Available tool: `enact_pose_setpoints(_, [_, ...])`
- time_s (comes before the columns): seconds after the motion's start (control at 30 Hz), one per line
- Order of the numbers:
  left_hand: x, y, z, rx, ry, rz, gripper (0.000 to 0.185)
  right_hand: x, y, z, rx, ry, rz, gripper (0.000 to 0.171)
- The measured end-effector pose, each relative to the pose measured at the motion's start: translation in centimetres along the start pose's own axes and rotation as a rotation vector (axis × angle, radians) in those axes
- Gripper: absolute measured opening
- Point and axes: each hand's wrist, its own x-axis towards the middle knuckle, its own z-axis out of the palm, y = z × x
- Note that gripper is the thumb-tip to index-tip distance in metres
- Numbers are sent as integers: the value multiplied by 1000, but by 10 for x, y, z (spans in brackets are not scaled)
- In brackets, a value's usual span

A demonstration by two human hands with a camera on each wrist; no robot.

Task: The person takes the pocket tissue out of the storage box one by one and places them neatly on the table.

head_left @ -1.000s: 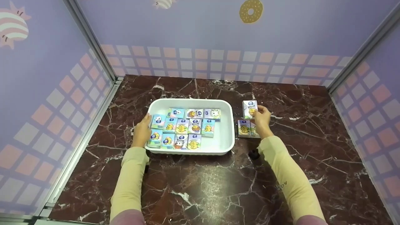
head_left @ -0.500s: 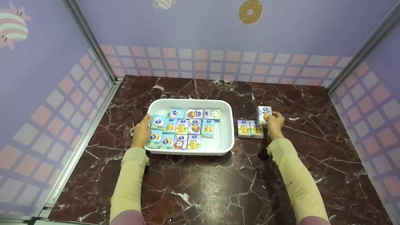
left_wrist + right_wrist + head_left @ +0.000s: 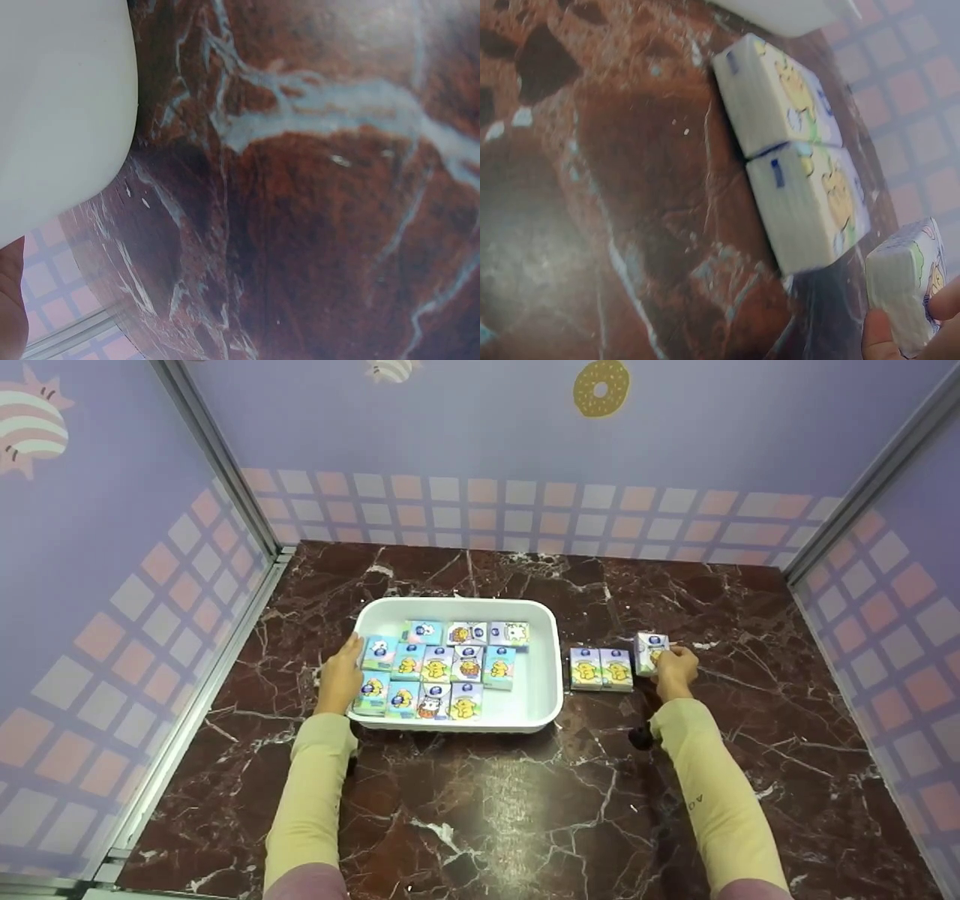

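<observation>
My right hand (image 3: 677,671) pinches a small pack of pocket tissues (image 3: 649,651) printed with a yellow cartoon animal, just right of two similar packs. In the right wrist view, the thumb and fingers press the sides of this tissue pack (image 3: 904,281), and it stands apart from the pair. Those two tissue packs (image 3: 601,669) lie side by side on the table, right of a white tray (image 3: 556,660). Against the tray's left rim rests my left hand (image 3: 340,679), fingers extended along it. The left wrist view shows the tray's white wall (image 3: 60,97) and a bit of that hand.
Several tissue packs (image 3: 437,664) lie in rows inside the tray, mostly at its left and middle. The dark red marbled table (image 3: 480,802) is bounded by purple walls (image 3: 480,442) with a checked band at the back and sides.
My right hand has carried its tissue pack to the right and nearer to me, from above the pair to beside it, uncovering both packs. The left hand and tray have stayed in place.
</observation>
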Motion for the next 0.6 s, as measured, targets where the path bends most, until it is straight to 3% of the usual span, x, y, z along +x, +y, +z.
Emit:
enact_pose_setpoints(0.3, [0, 2, -1, -31, -34, -45, 52, 0, 9, -1, -92, -42, 24, 36])
enact_pose_setpoints(0.6, [0, 1, 0, -31, -6, -20, 51, 0, 14, 0, -157, -96, 46, 43])
